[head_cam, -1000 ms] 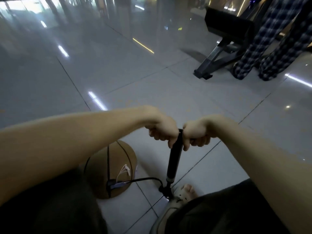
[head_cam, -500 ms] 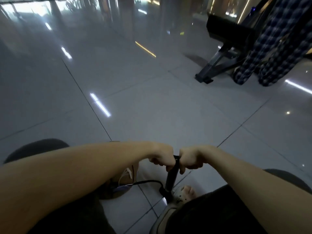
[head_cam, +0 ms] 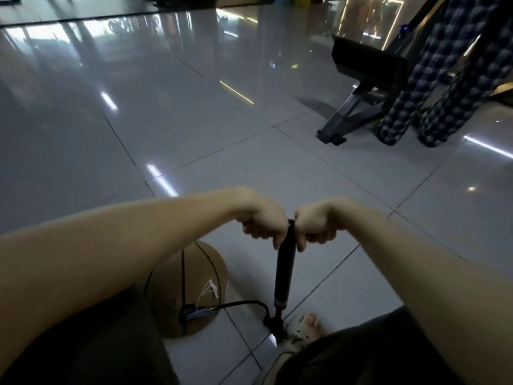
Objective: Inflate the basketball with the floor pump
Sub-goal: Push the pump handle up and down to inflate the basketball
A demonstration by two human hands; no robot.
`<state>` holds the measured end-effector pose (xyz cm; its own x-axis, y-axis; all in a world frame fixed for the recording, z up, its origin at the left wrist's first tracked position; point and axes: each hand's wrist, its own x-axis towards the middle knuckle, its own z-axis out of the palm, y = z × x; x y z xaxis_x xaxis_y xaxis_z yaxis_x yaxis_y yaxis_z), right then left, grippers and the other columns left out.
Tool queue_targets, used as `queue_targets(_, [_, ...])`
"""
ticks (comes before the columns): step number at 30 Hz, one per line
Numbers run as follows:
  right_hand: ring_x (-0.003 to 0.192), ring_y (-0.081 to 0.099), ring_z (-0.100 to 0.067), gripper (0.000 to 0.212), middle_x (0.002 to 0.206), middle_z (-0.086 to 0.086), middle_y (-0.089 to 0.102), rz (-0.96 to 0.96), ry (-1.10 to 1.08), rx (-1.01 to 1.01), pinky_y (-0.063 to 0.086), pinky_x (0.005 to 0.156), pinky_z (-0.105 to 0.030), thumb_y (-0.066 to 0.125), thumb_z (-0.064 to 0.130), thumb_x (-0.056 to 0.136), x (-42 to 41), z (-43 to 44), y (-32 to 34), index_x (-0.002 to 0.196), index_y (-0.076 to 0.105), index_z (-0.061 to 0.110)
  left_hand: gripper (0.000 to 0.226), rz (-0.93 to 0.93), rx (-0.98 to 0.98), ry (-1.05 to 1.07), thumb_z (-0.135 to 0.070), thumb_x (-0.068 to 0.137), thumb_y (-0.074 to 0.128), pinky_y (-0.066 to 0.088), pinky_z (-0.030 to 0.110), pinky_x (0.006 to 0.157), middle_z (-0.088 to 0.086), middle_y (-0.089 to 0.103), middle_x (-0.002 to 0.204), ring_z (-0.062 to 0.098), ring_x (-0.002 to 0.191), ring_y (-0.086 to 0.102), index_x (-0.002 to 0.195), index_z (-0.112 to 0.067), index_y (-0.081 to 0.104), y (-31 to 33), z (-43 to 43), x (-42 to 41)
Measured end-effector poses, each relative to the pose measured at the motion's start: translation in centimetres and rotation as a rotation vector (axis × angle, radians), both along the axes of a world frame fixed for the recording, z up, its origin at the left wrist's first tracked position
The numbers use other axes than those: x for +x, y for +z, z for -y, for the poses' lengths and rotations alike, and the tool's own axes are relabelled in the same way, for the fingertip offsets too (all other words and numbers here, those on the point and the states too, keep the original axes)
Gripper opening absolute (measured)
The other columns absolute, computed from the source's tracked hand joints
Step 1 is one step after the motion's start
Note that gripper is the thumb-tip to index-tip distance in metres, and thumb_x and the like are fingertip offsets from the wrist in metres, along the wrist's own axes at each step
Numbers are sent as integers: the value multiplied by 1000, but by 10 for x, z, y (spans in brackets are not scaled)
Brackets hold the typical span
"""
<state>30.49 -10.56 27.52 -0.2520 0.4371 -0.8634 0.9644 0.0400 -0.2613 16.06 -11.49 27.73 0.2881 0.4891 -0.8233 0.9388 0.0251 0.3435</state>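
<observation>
While a foot (head_cam: 308,326) pins the base of the pump (head_cam: 283,273), the basketball (head_cam: 194,287) lies on the floor (head_cam: 347,290) just left of it, joined by a hose (head_cam: 244,302). The pump looks stiff and light but liable to tip. The left hand (head_cam: 263,227) and right hand (head_cam: 313,227) curl tight round the top handle, the sound place to grip.

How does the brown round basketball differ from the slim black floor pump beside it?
The brown round basketball lies on the floor, held by no hand; the slim black floor pump stands upright, its handle gripped by the left hand and right hand. The basketball shows dark seams; the pump is plain black. A black hose joins both.
</observation>
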Motion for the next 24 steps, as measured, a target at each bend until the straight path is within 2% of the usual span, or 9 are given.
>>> queue_targets(4, [46,26,-17,16,51,-1,35,-61,-17,-23,21,50,-29,68,4,79,10,8,-60,68,58,10,14,3,24,15,-12,84,70,30,28,48,3,44,57,19,47,35,75,-9,60,-57,9,8])
queue_targets(8, [43,30,-20,19,44,-2,40,-20,49,-65,27,50,-29,70,6,80,15,32,-110,66,59,8,14,-61,55,-34,-17,82,72,39,27,47,10,56,63,23,47,46,75,-7,65,-109,37,22])
queue_targets(11, [43,33,-21,13,47,-5,43,-5,39,-12,31,51,-29,70,7,79,17,37,-120,69,63,8,15,-82,90,-31,-17,83,72,39,28,48,14,57,67,25,48,46,77,-5,64,-118,42,27])
queue_targets(14, [44,30,-20,6,53,-5,41,6,31,-17,27,50,-30,67,7,81,11,41,-104,77,63,7,19,-104,93,-43,-16,85,72,39,30,51,10,53,61,24,47,43,73,-7,60,-98,43,24])
queue_targets(17, [44,26,-18,11,54,-3,37,50,50,-48,22,48,-28,66,10,85,4,37,-68,79,57,10,27,-128,40,-57,-16,88,72,35,30,51,6,46,57,21,47,38,68,-10,54,-59,41,19])
queue_targets(21, [42,25,-15,23,50,0,33,2,37,4,20,45,-22,67,11,87,3,6,23,71,51,14,28,-24,51,8,-15,90,71,26,26,47,0,38,51,17,44,31,68,-13,53,24,11,7])
queue_targets(24, [45,21,-14,34,54,0,30,-70,5,29,16,45,-23,66,8,87,6,-11,74,62,44,18,28,36,28,25,-12,92,67,18,27,49,-2,29,56,16,48,22,70,-17,51,70,-11,1])
